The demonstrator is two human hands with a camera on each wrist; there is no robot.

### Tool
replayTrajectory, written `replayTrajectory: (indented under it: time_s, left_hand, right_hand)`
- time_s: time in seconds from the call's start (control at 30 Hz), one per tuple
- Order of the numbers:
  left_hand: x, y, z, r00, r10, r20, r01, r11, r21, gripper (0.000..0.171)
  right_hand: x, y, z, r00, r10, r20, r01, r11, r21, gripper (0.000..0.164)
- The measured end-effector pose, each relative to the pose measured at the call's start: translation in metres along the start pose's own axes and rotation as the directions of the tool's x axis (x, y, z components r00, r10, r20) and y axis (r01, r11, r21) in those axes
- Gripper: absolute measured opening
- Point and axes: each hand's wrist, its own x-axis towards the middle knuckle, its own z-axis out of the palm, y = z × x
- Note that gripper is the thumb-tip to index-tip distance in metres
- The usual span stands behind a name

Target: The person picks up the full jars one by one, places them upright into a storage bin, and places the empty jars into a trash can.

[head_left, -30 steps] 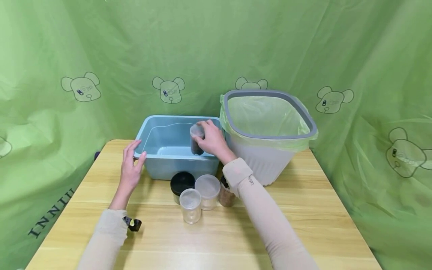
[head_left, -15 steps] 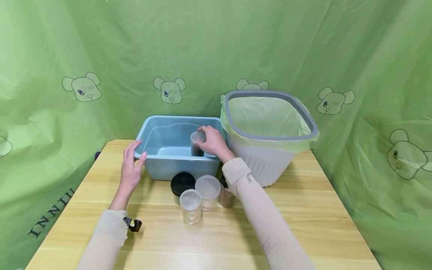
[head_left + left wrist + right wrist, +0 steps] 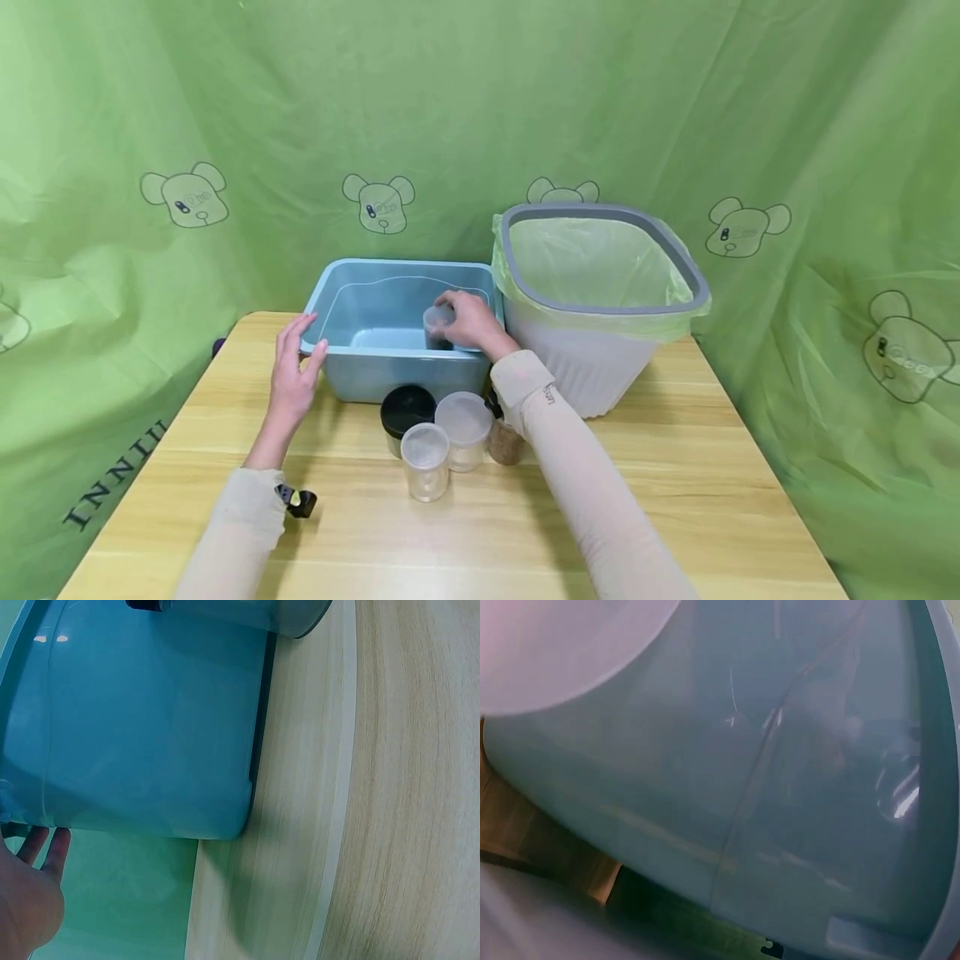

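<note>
My right hand (image 3: 474,322) grips a slim clear jar (image 3: 438,320) with dark contents, upright inside the right end of the blue plastic basin (image 3: 401,375). The basin's front wall hides the jar's bottom. On the left, my left hand (image 3: 291,379) touches the basin's front left corner with its fingers fairly straight and thumb apart. The left wrist view shows those fingers (image 3: 57,853) against the basin's wall (image 3: 150,735). Only the basin's outer wall (image 3: 705,795) and part of a pale lid (image 3: 562,652) show in the right wrist view; the right hand is out of it.
In front of the basin stand a black-lidded jar (image 3: 407,410), two clear lidded jars (image 3: 465,421) (image 3: 426,467) and a brown-filled jar (image 3: 506,443) partly behind the right sleeve. A white bin (image 3: 577,358) with a green liner stands right of the basin on the wooden table (image 3: 675,467).
My right hand has lowered the slim jar deeper into the basin. The left hand stays at the basin's corner, and the other jars stand where they were.
</note>
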Motion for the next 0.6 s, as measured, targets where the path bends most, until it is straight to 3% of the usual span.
replayTrajectory:
  time_s: [0.6]
  left_hand:
    - [0.0007,-0.0032,0.0009,1.0,0.011,-0.001,-0.011,1.0,-0.004,0.054]
  right_hand:
    - [0.0027,-0.0011,0.0056,0.99,-0.02,0.137,0.031,0.997,-0.077,0.046]
